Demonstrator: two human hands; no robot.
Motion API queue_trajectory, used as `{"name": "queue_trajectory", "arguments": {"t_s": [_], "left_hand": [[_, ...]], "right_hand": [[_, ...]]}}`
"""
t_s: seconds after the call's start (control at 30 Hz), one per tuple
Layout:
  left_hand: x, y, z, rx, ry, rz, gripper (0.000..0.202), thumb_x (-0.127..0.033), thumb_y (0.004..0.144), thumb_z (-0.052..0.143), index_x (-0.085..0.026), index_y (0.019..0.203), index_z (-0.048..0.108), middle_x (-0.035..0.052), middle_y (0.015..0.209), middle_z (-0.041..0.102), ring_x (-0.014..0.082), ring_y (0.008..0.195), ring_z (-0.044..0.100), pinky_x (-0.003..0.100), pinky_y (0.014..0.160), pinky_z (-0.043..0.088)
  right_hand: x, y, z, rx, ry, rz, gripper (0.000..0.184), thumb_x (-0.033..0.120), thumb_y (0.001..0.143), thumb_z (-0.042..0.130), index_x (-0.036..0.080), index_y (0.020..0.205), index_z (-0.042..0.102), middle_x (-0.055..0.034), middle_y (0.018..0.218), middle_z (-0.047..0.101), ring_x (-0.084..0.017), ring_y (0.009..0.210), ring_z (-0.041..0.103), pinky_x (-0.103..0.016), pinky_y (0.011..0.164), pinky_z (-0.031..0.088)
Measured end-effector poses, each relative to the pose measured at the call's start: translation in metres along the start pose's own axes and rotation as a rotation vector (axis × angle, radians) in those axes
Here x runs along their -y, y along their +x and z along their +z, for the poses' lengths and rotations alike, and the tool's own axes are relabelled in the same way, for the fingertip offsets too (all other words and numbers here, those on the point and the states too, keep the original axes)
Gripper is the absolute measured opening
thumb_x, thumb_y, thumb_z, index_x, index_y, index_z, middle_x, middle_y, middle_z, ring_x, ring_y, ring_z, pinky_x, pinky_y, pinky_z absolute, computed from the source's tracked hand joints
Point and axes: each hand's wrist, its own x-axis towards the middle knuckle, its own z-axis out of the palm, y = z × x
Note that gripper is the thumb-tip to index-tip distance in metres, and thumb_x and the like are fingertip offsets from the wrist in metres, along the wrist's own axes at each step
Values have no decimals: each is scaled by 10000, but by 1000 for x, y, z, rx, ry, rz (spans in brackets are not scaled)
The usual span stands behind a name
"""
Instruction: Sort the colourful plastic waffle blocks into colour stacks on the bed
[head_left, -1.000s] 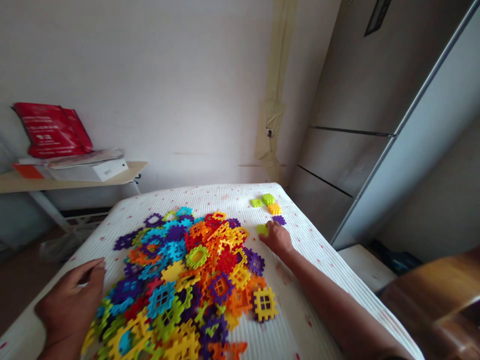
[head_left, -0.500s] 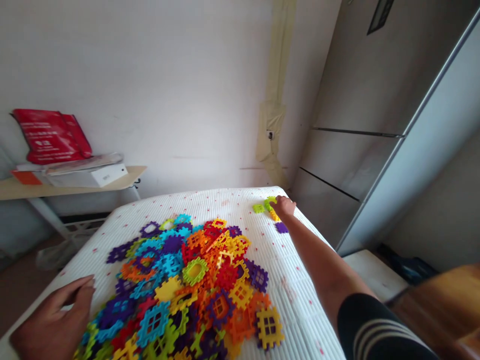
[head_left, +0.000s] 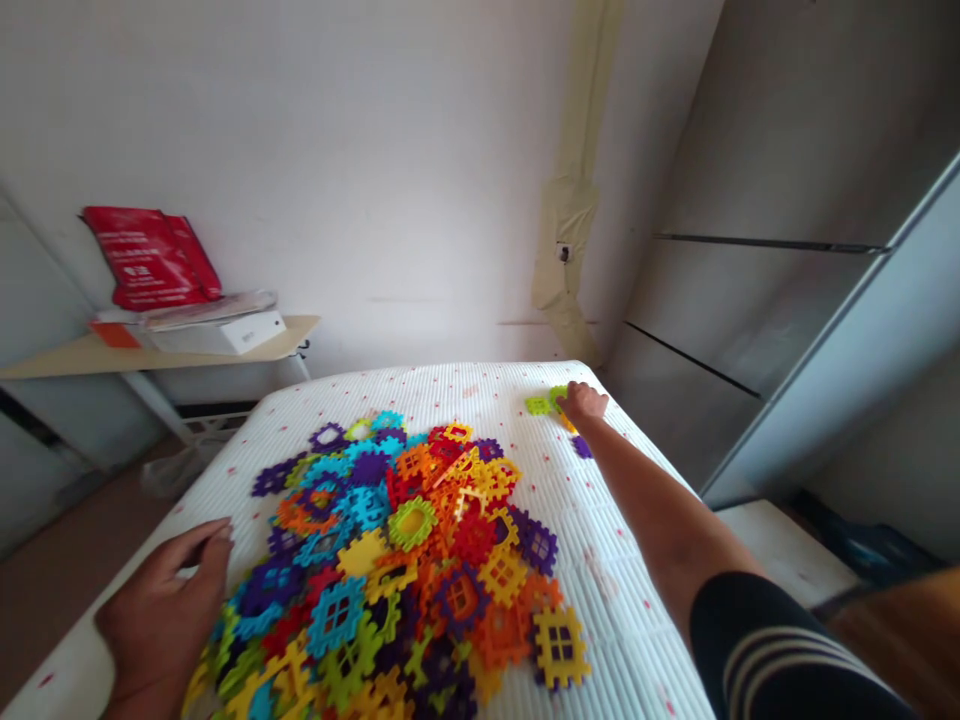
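My right hand (head_left: 586, 402) reaches to the far right corner of the white cloth-covered table (head_left: 622, 600). Its fingers are closed on a lime-green interlocking building piece (head_left: 558, 394), partly hidden by them. Beside it lie another green piece (head_left: 537, 405), a yellow piece (head_left: 568, 424) partly under the hand, and a purple piece (head_left: 582, 447). My left hand (head_left: 161, 610) hovers at the left edge of a big pile of notched plastic pieces (head_left: 411, 524), thumb and forefinger tips together, nothing visible between them. Some pieces have window-like cut-outs, such as a yellow one (head_left: 561, 645).
On the left a side table (head_left: 60, 360) bears a white box (head_left: 247, 335) and a red bag (head_left: 154, 260). A tall grey cabinet or fridge (head_left: 720, 310) stands past the right table edge. A taped socket (head_left: 564, 253) is on the wall.
The whole view has shifted, so everything appears further right. My right hand stays at the green pieces in the corner and covers more of the yellow piece. My left hand keeps its pinched shape.
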Motion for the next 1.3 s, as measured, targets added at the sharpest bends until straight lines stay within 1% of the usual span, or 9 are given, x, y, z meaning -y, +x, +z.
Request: {"name": "queue_trajectory", "arguments": {"t_s": [0.13,0.27,0.4,0.53,0.73,0.87,1.1,1.2,1.3], "left_hand": [[-26,-2,-9,12,-98,7,263,-374,692,559,-194,833,691,16,817,711,196,750,651,302,782,500],[-26,-3,-9,-5,-128,79,276,-362,737,529,-161,838,690,43,822,710,169,735,644,283,783,494],[-28,-4,-11,-22,-134,112,271,-331,767,508,-149,847,692,52,827,706,165,756,643,268,758,494],[-50,-4,-19,-6,-137,251,240,-300,789,510,-160,846,697,38,815,702,149,722,631,254,736,489],[-100,-15,-36,134,-197,417,191,-244,809,522,-168,819,697,30,788,697,137,723,634,237,692,476],[-122,-35,-63,357,-328,447,152,-251,800,556,-185,812,692,26,801,701,140,727,635,248,668,480],[-121,-91,-148,1161,-346,754,96,-205,778,594,-205,816,683,19,761,654,125,700,600,241,660,455],[-112,-113,-169,1271,-173,791,256,-213,683,695,-232,936,663,19,898,624,152,804,576,258,703,447],[-106,-128,-174,1260,-32,845,435,-255,608,762,-263,1019,621,28,1024,583,205,915,534,319,790,434]], "right_hand": [[-2,-1,-6,7,9,-44,370,382,868,455,125,1084,612,-180,1093,595,-301,967,557,-465,809,377],[-5,-14,-11,-241,58,-244,384,416,877,413,140,1038,626,-168,1041,614,-273,877,567,-435,755,389],[-10,-61,-7,-370,109,-607,327,375,891,414,152,929,649,-121,964,654,-236,851,588,-351,717,382],[-32,-122,7,-388,152,-891,309,351,922,411,167,895,658,-95,938,684,-196,824,613,-311,723,388],[-68,-162,23,-320,216,-939,286,311,914,427,170,852,667,-102,913,689,-185,778,629,-299,709,433],[-72,-161,27,-290,267,-904,284,334,899,433,170,852,660,-94,895,675,-193,787,628,-286,704,470],[-69,-160,27,-267,279,-919,295,360,896,427,174,843,650,-89,881,664,-196,770,626,-285,665,478],[-69,-159,28,-270,281,-916,299,367,897,420,180,838,647,-88,877,662,-196,763,625,-287,656,477],[-70,-159,29,-266,271,-907,297,371,900,416,185,839,640,-86,888,660,-194,760,623,-283,638,470]]}}
